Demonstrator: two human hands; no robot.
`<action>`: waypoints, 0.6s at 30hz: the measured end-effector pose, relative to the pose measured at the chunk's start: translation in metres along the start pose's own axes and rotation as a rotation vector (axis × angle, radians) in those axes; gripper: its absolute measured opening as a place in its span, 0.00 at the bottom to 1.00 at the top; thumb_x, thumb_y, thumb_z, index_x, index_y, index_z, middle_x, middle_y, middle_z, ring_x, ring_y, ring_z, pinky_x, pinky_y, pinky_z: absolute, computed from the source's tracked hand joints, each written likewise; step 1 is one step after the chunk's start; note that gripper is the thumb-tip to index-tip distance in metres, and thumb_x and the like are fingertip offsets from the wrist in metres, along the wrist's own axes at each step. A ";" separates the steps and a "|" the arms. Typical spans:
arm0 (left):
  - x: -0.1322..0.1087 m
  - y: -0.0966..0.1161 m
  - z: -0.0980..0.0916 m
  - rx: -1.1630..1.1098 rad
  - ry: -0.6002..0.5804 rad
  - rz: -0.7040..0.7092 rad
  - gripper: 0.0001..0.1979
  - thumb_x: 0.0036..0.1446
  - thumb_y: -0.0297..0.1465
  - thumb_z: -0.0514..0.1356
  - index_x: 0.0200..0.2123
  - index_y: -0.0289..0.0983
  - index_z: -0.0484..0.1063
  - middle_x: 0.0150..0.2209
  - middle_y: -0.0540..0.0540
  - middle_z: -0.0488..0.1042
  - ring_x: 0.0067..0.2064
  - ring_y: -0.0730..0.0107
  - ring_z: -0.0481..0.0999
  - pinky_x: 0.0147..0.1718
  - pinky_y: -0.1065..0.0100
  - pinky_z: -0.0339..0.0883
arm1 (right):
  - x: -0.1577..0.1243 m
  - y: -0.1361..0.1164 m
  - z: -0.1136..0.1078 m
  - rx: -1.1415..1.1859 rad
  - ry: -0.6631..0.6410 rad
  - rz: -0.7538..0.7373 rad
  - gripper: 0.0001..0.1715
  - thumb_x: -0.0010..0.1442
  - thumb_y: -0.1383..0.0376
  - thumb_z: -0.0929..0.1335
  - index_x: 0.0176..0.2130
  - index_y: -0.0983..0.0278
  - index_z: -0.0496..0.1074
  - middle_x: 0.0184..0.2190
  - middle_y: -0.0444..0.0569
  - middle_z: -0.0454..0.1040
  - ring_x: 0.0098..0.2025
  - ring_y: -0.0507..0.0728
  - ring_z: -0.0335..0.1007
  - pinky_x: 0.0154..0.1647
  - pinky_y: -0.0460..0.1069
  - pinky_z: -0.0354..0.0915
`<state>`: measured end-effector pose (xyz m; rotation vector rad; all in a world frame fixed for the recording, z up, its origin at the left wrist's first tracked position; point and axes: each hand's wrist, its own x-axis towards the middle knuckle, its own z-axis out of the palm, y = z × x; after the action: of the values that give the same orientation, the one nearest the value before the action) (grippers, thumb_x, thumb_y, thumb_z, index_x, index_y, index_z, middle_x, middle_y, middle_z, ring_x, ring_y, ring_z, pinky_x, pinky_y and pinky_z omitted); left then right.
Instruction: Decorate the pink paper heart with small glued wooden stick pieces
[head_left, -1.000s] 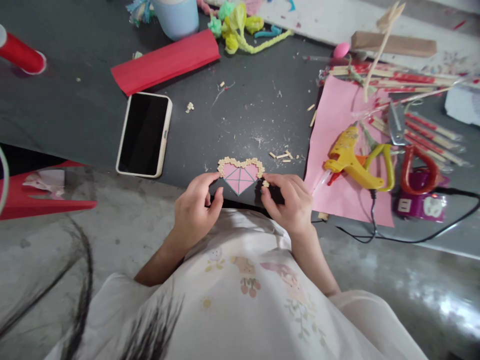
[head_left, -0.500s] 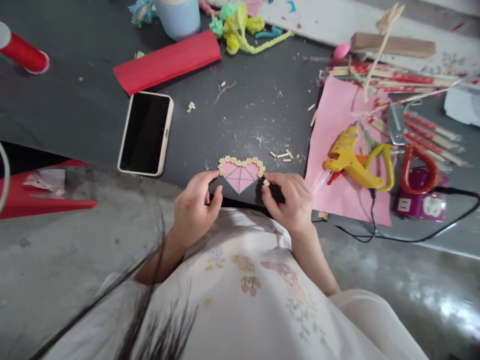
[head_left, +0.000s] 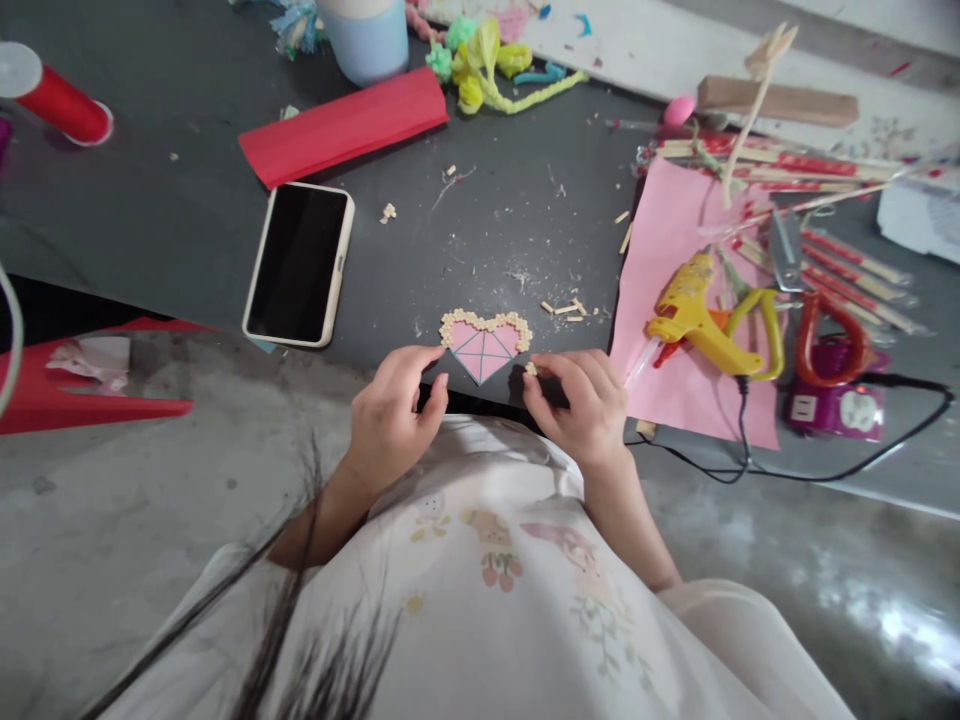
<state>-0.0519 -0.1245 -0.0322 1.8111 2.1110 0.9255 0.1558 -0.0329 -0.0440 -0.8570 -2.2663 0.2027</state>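
Note:
A pink paper heart (head_left: 482, 352) with dark green lines lies near the table's front edge. Small pale beads or stick slices, too small to tell which, border its scalloped top. At its left edge is my left hand (head_left: 399, 400), thumb and index finger apart with nothing between them; the index fingertip is beside the border. My right hand (head_left: 577, 408), just right of the heart, pinches a small cluster of pale pieces (head_left: 531, 369) between thumb and index finger. A few short stick pieces (head_left: 564, 309) lie beyond that hand.
To the right, a yellow glue gun (head_left: 694, 310) rests on pink paper (head_left: 645, 240) beside scissors (head_left: 831, 340), a purple power block (head_left: 836, 405) with a cable, and wrapped sticks (head_left: 862, 265). Leftward are a phone (head_left: 300, 265), red paper (head_left: 345, 125) and a red spool (head_left: 71, 105).
My right index finger has drawn back from the heart's right edge to the small cluster. My left hand stays beside the heart. The whole view has shifted slightly.

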 end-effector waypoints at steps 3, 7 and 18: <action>-0.002 0.002 0.000 -0.054 -0.037 0.002 0.11 0.63 0.30 0.57 0.48 0.38 0.72 0.44 0.45 0.78 0.33 0.75 0.75 0.38 0.70 0.70 | 0.000 -0.006 -0.002 -0.005 -0.014 -0.011 0.12 0.59 0.70 0.70 0.44 0.62 0.69 0.33 0.49 0.78 0.33 0.57 0.72 0.35 0.52 0.69; -0.003 0.006 -0.001 -0.214 -0.129 0.025 0.08 0.63 0.32 0.58 0.44 0.39 0.74 0.40 0.48 0.78 0.30 0.78 0.73 0.31 0.74 0.67 | 0.002 -0.019 -0.002 0.043 -0.060 -0.036 0.12 0.60 0.70 0.70 0.45 0.62 0.70 0.34 0.50 0.78 0.35 0.57 0.73 0.36 0.52 0.70; -0.005 0.011 0.002 -0.316 -0.212 0.040 0.07 0.63 0.35 0.60 0.40 0.39 0.74 0.36 0.48 0.78 0.32 0.75 0.73 0.32 0.73 0.67 | 0.005 -0.037 0.005 0.139 -0.104 -0.108 0.12 0.62 0.70 0.67 0.47 0.64 0.70 0.35 0.51 0.78 0.36 0.56 0.73 0.36 0.52 0.71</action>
<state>-0.0411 -0.1277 -0.0289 1.7101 1.7000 0.9663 0.1303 -0.0574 -0.0311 -0.6638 -2.3565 0.3587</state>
